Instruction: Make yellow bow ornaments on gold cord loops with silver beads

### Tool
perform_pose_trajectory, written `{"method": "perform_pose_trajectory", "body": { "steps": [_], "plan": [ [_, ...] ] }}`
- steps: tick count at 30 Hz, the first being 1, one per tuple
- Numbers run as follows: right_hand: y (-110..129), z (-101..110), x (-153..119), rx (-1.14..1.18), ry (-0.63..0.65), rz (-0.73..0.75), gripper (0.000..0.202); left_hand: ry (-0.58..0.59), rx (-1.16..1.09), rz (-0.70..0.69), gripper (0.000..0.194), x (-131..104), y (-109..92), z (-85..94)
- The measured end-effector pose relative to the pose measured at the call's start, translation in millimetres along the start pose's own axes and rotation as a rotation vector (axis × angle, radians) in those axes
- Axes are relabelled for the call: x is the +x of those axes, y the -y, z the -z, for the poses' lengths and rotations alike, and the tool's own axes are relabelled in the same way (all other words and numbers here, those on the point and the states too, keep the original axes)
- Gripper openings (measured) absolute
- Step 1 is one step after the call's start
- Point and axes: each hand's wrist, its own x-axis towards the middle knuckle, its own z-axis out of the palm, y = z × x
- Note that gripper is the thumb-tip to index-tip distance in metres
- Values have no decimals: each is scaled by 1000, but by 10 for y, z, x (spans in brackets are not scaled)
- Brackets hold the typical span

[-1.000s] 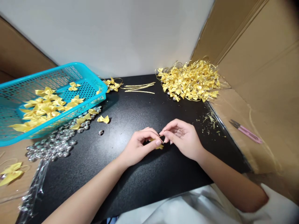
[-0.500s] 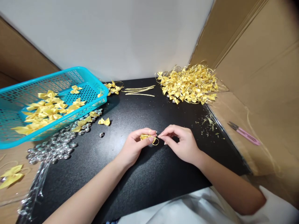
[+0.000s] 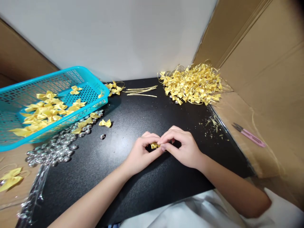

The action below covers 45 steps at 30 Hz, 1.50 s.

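Above the middle of the black table my left hand (image 3: 144,153) is closed in a pinch around a small yellow ribbon bow (image 3: 155,145). Part of the bow shows in the gap between thumb and forefinger. My right hand (image 3: 182,146) is closed too, its thumb and forefinger pressed together against the left fingertips at the bow's right side. Whatever lies between the right fingertips is hidden. To the left on the table are a loose yellow bow (image 3: 105,123) and a single silver bell (image 3: 103,136).
A blue basket (image 3: 95,106) of yellow bows stands left, beside a heap of silver bells (image 3: 54,148). Gold cords (image 3: 142,90) lie at the back. A pile of corded bows (image 3: 192,84) sits back right. Pink-handled thread snips (image 3: 249,135) and cord scraps (image 3: 213,123) are at right.
My hands have come together, the left moving slightly right, so their fingertips now meet. The gold cord loop that showed by my left thumb is no longer visible.
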Motion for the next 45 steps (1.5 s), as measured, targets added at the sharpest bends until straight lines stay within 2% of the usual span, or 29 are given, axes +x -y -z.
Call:
{"method": "perform_pose_trajectory", "body": {
  "steps": [6, 12, 16, 19, 21, 24, 32, 45],
  "plan": [
    [-10, -7, 49, 105, -38, -217, 9, -66, -48, 13, 16, 8, 27, -1],
    [-85, -5, 53, 201, -20, -391, 9, -113, -89, 49, 13, 3, 56, 14],
    [-91, 4, 50, 156, -16, -406, 10, -121, -120, 58, 12, -5, 62, 14],
    [-92, 25, 48, 101, -125, -401, 12, -126, -131, 58, 14, -3, 56, 13],
    [-89, 41, 49, 51, -171, -354, 4, -139, -147, 61, 15, 2, 51, 14],
    [-76, 52, 57, 24, -114, -293, 4, -168, -179, 62, 16, 8, 46, 13],
    [-53, 45, 76, 175, 78, -278, 4, -194, -261, 56, 14, 8, 27, 7],
    [-62, 10, 67, 156, 71, -354, 11, -190, -229, 75, 17, 8, 28, 21]
  ]
}}
